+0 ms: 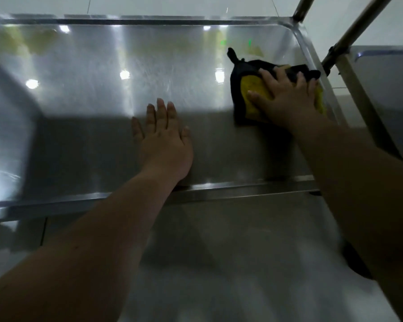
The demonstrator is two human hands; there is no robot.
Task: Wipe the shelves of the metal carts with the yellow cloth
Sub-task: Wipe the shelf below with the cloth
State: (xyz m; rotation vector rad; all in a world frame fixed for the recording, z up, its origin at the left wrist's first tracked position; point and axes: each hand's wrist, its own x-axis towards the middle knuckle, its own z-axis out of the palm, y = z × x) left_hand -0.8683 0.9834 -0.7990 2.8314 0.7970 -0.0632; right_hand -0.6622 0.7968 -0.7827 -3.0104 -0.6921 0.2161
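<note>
Both flat: left hand (pixel 164 140) on shelf (pixel 91 89), right hand (pixel 286 96) pressing yellow cloth (pixel 254 89).

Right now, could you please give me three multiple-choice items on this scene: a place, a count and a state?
1. Where on the shiny steel cart shelf does the yellow black-edged cloth lie? A left end B right end C middle
2. How many hands touch the cloth? A one B two C none
3. The left hand is: A fisted B lifted clear C flat on the shelf
Answers: B, the cloth sits by the right rim; A, only the right hand presses it; C, its fingers lie straight on bare metal.
</note>
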